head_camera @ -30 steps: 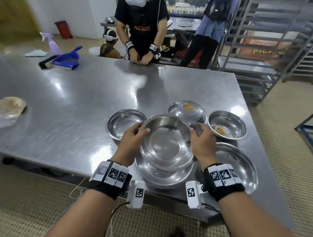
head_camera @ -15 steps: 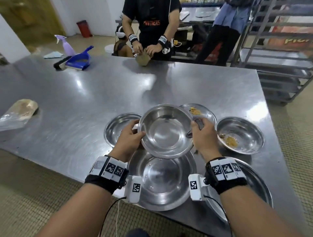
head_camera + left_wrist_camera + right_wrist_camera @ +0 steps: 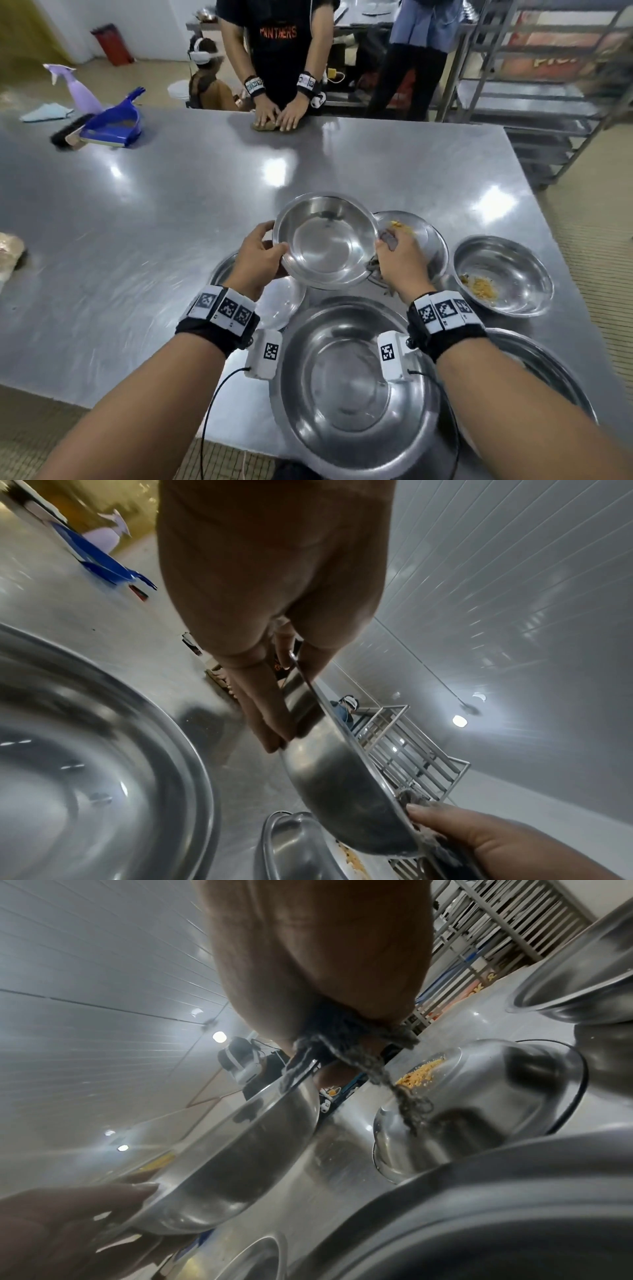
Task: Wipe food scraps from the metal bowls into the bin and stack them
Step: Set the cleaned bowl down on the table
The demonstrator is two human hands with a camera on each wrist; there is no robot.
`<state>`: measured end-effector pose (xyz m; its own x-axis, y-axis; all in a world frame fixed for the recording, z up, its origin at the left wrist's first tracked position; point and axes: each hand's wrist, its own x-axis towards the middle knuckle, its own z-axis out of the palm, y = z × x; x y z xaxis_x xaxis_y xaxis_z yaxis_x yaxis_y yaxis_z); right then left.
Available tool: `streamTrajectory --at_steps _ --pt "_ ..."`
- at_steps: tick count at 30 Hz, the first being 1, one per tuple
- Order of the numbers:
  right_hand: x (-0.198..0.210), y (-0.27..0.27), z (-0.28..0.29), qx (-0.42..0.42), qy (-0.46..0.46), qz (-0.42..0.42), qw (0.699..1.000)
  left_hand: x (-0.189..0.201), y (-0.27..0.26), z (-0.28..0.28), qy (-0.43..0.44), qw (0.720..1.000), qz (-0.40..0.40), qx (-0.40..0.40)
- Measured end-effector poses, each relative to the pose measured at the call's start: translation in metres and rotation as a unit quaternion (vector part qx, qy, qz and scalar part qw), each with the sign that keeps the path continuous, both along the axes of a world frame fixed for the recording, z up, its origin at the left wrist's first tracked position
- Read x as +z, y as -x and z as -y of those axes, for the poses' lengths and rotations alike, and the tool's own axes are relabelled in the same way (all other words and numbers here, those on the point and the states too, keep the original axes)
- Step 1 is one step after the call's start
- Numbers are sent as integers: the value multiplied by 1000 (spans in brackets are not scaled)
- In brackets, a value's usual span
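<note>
I hold a clean metal bowl in the air above the steel table, tilted slightly toward me. My left hand pinches its left rim, thumb inside. At the opposite rim my right hand grips bowl and a grey cloth together. The left wrist view shows the fingers under the bowl. In the right wrist view the cloth hangs from the rim of the bowl. Two bowls with yellow scraps sit to the right and behind.
A large empty bowl stands at the near edge, another at its right, a smaller one under my left wrist. A person presses something at the far edge. Blue dustpan, spray bottle, red bin far left.
Both hands have raised the bowl off the large bowl and carried it away from me over the table. The grip on both rims is the same.
</note>
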<state>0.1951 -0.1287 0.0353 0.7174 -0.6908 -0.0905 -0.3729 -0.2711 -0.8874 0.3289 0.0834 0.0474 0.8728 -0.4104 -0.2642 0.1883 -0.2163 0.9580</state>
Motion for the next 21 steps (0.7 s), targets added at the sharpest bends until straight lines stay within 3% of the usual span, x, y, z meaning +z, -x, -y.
streamTrajectory --at_steps 3,10,21 --pt "0 -24 1 -18 36 -41 998 -7 -35 6 -1 1000 0 -24" --pt "-16 -70 2 -81 26 -89 992 -32 -102 23 -30 996 6 -88" --pt "-46 -103 -2 -90 26 -160 983 -69 -161 35 -114 976 52 -179"
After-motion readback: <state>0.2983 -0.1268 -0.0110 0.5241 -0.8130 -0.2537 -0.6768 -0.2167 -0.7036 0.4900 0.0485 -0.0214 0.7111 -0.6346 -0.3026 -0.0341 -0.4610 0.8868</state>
